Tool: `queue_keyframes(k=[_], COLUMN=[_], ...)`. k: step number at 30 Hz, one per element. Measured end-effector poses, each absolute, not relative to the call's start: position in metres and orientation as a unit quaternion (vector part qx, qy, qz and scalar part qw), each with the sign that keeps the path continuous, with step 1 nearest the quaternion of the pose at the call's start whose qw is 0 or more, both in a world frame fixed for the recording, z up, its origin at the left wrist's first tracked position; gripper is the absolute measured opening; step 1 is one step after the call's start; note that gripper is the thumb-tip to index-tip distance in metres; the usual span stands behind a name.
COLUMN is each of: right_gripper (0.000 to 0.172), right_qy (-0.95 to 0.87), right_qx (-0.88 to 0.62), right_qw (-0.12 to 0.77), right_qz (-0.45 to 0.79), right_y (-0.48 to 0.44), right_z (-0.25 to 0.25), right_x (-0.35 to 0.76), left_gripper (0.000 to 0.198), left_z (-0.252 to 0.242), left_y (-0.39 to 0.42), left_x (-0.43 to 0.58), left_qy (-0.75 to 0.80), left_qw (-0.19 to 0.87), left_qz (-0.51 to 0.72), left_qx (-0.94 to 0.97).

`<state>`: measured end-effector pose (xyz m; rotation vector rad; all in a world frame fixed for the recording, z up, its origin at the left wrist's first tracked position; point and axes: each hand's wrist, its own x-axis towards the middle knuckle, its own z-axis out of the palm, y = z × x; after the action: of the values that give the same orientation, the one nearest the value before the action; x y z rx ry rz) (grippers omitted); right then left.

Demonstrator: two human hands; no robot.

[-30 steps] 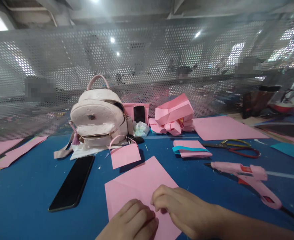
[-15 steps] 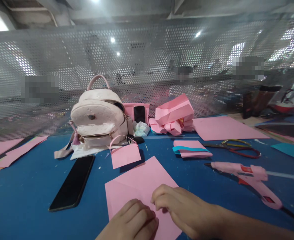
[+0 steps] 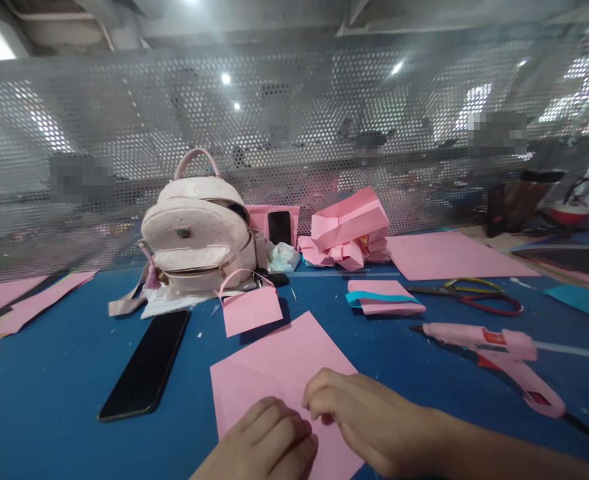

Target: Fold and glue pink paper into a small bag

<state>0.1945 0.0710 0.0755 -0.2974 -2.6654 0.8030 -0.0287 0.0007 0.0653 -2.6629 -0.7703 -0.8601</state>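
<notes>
A pink paper sheet (image 3: 274,363) lies on the blue table (image 3: 59,373) right in front of me, with a faint fold line across it. My left hand (image 3: 267,443) rests on its near part with the fingers curled down onto the paper. My right hand (image 3: 361,417) is beside it, fingers bent and pinched on the sheet's near edge. The two hands almost touch.
A black phone (image 3: 147,367) lies left of the sheet. A small pink paper handbag (image 3: 251,308) and a pink backpack (image 3: 197,233) stand behind. A pink glue gun (image 3: 499,353), scissors (image 3: 474,297), folded pink and teal paper (image 3: 381,297) and crumpled pink paper (image 3: 349,227) lie to the right. A mesh screen (image 3: 294,133) closes the back.
</notes>
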Motion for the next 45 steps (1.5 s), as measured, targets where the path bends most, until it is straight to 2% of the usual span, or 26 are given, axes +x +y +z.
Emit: queue_keyframes(k=[45], right_gripper=[0.035], right_qy=[-0.937], right_qx=[-0.093], right_qw=[0.178], right_qz=[0.285], right_y=[0.0719], right_z=[0.0742], right_x=[0.1952], left_gripper=[0.023], left_z=[0.0655], left_y=[0.0016], left_x=[-0.0290], left_qy=[-0.262], left_qw=[0.114], left_qz=[-0.294], left_qx=[-0.912])
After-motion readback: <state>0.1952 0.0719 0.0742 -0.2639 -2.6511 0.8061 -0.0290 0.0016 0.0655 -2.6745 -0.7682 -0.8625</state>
